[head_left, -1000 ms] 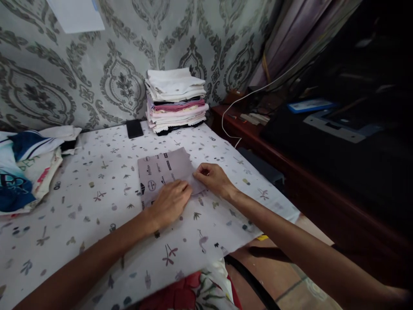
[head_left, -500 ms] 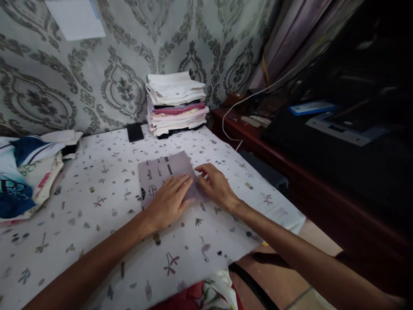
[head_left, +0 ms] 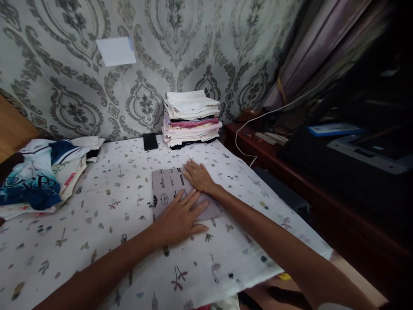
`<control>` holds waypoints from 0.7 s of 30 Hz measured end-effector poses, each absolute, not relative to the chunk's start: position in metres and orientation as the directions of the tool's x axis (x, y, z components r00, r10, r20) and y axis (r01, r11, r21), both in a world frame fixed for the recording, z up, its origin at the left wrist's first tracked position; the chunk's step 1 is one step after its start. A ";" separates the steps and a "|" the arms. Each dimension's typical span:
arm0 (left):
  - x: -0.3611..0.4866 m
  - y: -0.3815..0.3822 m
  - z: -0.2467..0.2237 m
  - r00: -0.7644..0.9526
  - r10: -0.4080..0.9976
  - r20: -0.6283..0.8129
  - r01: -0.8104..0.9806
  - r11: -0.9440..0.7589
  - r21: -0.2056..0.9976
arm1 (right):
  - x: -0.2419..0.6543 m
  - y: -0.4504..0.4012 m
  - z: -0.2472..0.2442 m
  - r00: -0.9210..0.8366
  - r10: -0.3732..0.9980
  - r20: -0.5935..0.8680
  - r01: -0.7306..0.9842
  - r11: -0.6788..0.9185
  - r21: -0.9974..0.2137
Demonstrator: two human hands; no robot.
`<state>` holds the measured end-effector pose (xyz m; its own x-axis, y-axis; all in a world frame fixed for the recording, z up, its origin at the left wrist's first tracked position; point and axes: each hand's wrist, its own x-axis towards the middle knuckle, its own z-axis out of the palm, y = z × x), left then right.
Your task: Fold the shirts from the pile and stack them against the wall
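One mauve-grey printed piece [head_left: 167, 185], thin and flat on the white patterned worktop [head_left: 106, 185], beneath left hand [head_left: 180, 217] and right hand [head_left: 198, 175]. Left fingers spread wide across its lower part, thumb stretched past its edge onto the worktop; right fingers nearly straight, slightly parted, laid over its upper right, both sets opened out and gripping nothing. Much of its right side hidden under fingers and wrist, its small printing partly covered; cloth or plastic, hard to say. Beyond, near the patterned wall [head_left: 174, 47], one stack of folded clothes [head_left: 193, 116], white, pink and dark layers pressed too close to count. Just left of the stack, one black phone-like rectangle [head_left: 150, 141]. Farther left, one loose pile of clothing [head_left: 48, 176], white, blue and teal, lettering broken up by folds; beside it, one dark shape [head_left: 9, 170] cut off by the frame, impossible to identify. On the wall, one white sheet [head_left: 116, 51]. To the right, one dark-red wooden unit [head_left: 309, 185] in deep shadow, crossed by one white cable [head_left: 271, 112]; nearby, one blue-rimmed flat item [head_left: 335, 129], container or not, cannot tell. Below the front edge, one yellow scrap [head_left: 284, 276], mostly hidden.
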<state>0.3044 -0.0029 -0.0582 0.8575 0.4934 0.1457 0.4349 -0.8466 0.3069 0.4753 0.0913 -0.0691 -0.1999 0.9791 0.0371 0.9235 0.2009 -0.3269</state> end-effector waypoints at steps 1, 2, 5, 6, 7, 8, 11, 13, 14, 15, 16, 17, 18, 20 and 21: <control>0.302 -0.001 -0.057 0.860 0.490 0.144 0.428 -0.846 0.319 | 0.478 0.093 -0.070 -0.206 0.978 0.042 0.926 0.209 -0.314; 0.299 0.002 -0.055 0.854 0.503 0.134 0.439 -0.834 0.333 | 0.481 0.094 -0.070 -0.215 0.976 0.044 0.927 0.218 -0.304; 0.285 0.027 -0.050 0.762 0.643 0.077 0.580 -0.731 0.358 | 0.484 0.096 -0.070 -0.232 0.972 0.034 0.926 0.232 -0.298; 0.279 0.038 -0.050 0.705 0.707 0.054 0.649 -0.674 0.354 | 0.483 0.096 -0.070 -0.233 0.972 0.030 0.926 0.231 -0.299; 0.273 0.050 -0.051 0.646 0.763 0.025 0.710 -0.612 0.348 | 0.483 0.096 -0.070 -0.230 0.973 0.029 0.926 0.228 -0.301; 0.265 0.062 -0.053 0.589 0.808 -0.004 0.760 -0.553 0.343 | 0.483 0.096 -0.071 -0.227 0.973 0.029 0.925 0.225 -0.306; 0.242 0.087 -0.061 0.468 0.882 -0.055 0.837 -0.422 0.349 | 0.483 0.097 -0.072 -0.228 0.973 0.043 0.913 0.228 -0.339; 0.230 0.091 -0.066 0.424 0.905 -0.038 0.848 -0.382 0.368 | 0.485 0.097 -0.072 -0.236 0.971 0.046 0.903 0.237 -0.359; 0.226 0.090 -0.067 0.398 0.917 -0.018 0.850 -0.361 0.383 | 0.487 0.098 -0.071 -0.245 0.968 0.047 0.898 0.245 -0.365; 0.223 0.086 -0.068 0.369 0.930 0.008 0.849 -0.340 0.406 | 0.489 0.099 -0.069 -0.257 0.965 0.049 0.894 0.256 -0.368; 0.221 0.080 -0.067 0.343 0.939 0.039 0.839 -0.325 0.436 | 0.491 0.101 -0.067 -0.272 0.961 0.051 0.889 0.271 -0.369; 0.220 0.073 -0.066 0.320 0.944 0.074 0.821 -0.316 0.475 | 0.492 0.103 -0.064 -0.290 0.956 0.053 0.882 0.289 -0.372; 0.219 0.066 -0.064 0.296 0.949 0.109 0.794 -0.308 0.525 | 0.494 0.106 -0.061 -0.309 0.950 0.052 0.875 0.305 -0.375; 0.218 0.051 -0.059 0.240 0.962 0.127 0.702 -0.262 0.662 | 0.496 0.114 -0.054 -0.344 0.938 0.036 0.861 0.330 -0.387; 0.217 0.045 -0.056 0.205 0.974 0.092 0.636 -0.204 0.744 | 0.497 0.119 -0.050 -0.356 0.934 0.021 0.854 0.335 -0.397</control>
<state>0.2166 0.0450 -0.0560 0.2048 0.9744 0.0925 0.6364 -0.2044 0.7438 0.4967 0.1194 -0.0504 -0.3561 0.9342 0.0213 0.8545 0.3348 -0.3972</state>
